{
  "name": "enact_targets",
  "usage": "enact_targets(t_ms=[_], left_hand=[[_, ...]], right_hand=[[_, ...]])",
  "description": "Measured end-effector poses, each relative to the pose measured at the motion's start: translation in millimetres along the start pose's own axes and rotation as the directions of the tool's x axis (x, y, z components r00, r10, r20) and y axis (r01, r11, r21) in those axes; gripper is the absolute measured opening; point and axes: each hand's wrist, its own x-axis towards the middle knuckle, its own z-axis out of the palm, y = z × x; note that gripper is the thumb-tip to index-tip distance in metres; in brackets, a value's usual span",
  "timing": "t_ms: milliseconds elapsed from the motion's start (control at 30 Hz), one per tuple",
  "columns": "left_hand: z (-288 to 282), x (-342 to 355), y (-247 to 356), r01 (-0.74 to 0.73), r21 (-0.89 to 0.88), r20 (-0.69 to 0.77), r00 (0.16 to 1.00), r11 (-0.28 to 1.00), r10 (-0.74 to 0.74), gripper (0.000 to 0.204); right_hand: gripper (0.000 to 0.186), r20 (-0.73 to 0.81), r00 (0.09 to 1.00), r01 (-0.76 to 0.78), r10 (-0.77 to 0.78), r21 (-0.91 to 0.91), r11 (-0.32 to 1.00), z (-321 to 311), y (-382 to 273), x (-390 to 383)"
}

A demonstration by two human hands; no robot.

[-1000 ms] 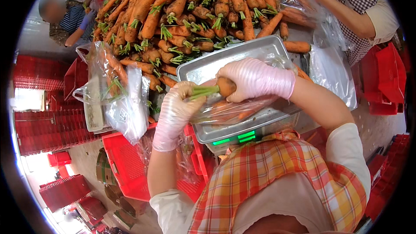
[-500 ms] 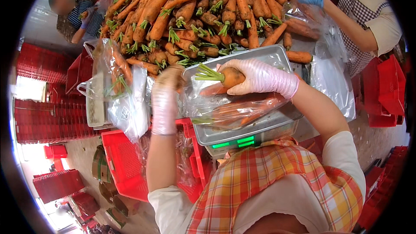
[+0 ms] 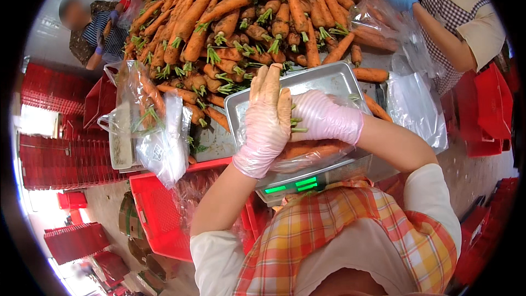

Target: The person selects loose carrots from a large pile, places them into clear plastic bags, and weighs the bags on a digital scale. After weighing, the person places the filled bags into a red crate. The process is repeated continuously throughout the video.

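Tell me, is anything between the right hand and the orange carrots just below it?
Yes: a see-through plastic bag covers those carrots, and the right hand wears a glove. I can't see what's hidden under the hand.

A bare strip of the surface (image 3: 212, 145) leaves passage along its near edge, between the metal tray (image 3: 331, 74) and the plastic bags (image 3: 164, 145) at the left. The carrot heap (image 3: 241, 27) bars the far side; the left hand (image 3: 266, 123) and right hand (image 3: 326, 116) block the tray's middle.
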Motion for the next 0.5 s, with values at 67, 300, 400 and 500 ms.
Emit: enact_targets(t_ms=[67,300,400,500], left_hand=[[-4,0,-2,-0.01,0.055,0.062,0.998,0.998,0.007,0.047],[-33,-12,-12,0.197,-0.261,0.085,0.98,0.945,-0.181,0.05],[-64,-4,-12,0.032,0.147,-0.028,0.999,0.989,-0.028,0.046],[-86,-28,-5,0.4,0.442,0.105,0.866,0.803,-0.489,0.084]], right_hand=[[0.041,0.001,0.999,-0.033,0.033,-0.019,0.999,8,1,-3],[0.05,0.186,0.941,-0.316,0.281,0.197,0.928,-24,-30,4],[0.053,0.271,0.925,-0.334,0.267,0.24,0.912,-26,-31,-6],[0.062,0.322,0.924,-0.31,0.206,0.317,0.896,-20,-35,-5]])
